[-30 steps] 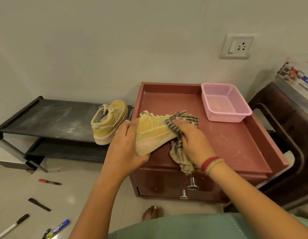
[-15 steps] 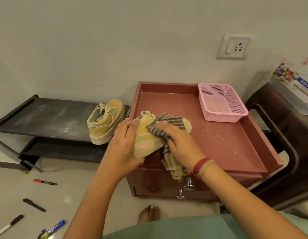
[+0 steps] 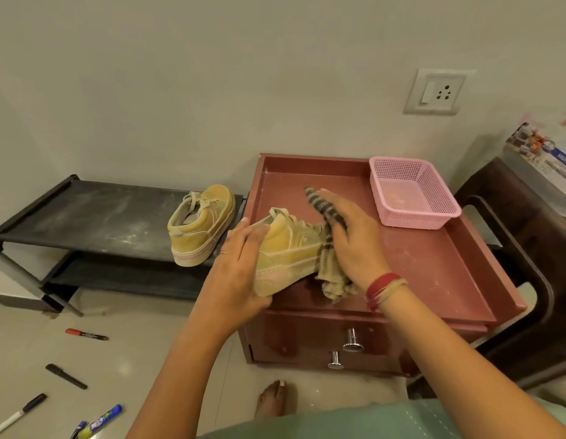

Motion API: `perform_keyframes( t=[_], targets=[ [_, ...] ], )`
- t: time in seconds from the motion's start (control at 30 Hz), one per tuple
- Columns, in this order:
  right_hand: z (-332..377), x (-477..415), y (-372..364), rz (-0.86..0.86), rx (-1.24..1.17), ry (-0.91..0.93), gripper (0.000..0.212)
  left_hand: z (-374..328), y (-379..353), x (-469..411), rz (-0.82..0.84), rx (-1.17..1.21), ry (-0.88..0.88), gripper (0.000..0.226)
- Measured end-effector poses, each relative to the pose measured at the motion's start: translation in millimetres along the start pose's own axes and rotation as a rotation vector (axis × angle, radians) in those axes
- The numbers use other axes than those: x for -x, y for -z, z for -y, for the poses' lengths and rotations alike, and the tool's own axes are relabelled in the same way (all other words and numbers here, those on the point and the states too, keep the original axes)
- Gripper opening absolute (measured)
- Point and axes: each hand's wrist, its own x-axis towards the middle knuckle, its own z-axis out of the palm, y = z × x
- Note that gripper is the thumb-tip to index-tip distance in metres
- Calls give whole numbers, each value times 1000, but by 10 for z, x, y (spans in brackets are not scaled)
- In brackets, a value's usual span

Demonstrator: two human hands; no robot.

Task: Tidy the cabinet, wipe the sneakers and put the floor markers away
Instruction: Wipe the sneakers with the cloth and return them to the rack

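Note:
My left hand [image 3: 235, 267] grips the heel end of a tan sneaker [image 3: 289, 251] above the front left of the red-brown cabinet top [image 3: 433, 267]. My right hand [image 3: 351, 236] presses a striped cloth [image 3: 331, 274] against the shoe's toe end, its fingers fairly straight and the cloth hanging below the palm. The second tan sneaker [image 3: 201, 229] stands on the black shoe rack [image 3: 85, 213] to the left. Several markers lie on the floor at lower left, among them a red one [image 3: 85, 334], a black one [image 3: 66, 376] and a blue one [image 3: 106, 418].
A pink mesh basket [image 3: 413, 194] sits at the cabinet's back right corner. Two chrome knobs [image 3: 351, 340] stick out of the cabinet front. A dark chair [image 3: 525, 248] stands right of the cabinet. My bare foot [image 3: 272, 399] is on the floor before it.
My right hand has swept the cloth from the middle of the sneaker toward its toe end. The shoe has turned so that its side faces up. My view has shifted a little.

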Motion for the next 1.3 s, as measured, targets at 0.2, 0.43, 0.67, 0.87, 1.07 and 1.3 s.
perform_keyframes(
  t=[0.2,0.43,0.67,0.87,1.07,1.3],
  targets=[
    [-113,104,-135,310,169,156,53,-8,-6,-5,4,-20,-26,95],
    [-16,143,-148,402,102,199,51,-17,-3,-4,2,-15,-31,95],
    [15,104,-114,403,70,166,51,-34,-14,17,6,-25,-38,95],
    [-6,20,-52,373,120,90,45,-32,-17,9,17,-44,-53,96],
    [-84,18,-17,312,227,-2,47,-34,-11,2,28,-76,-71,93],
    [-90,165,-22,338,229,103,55,-23,15,-9,24,-56,-22,93]
  ],
)
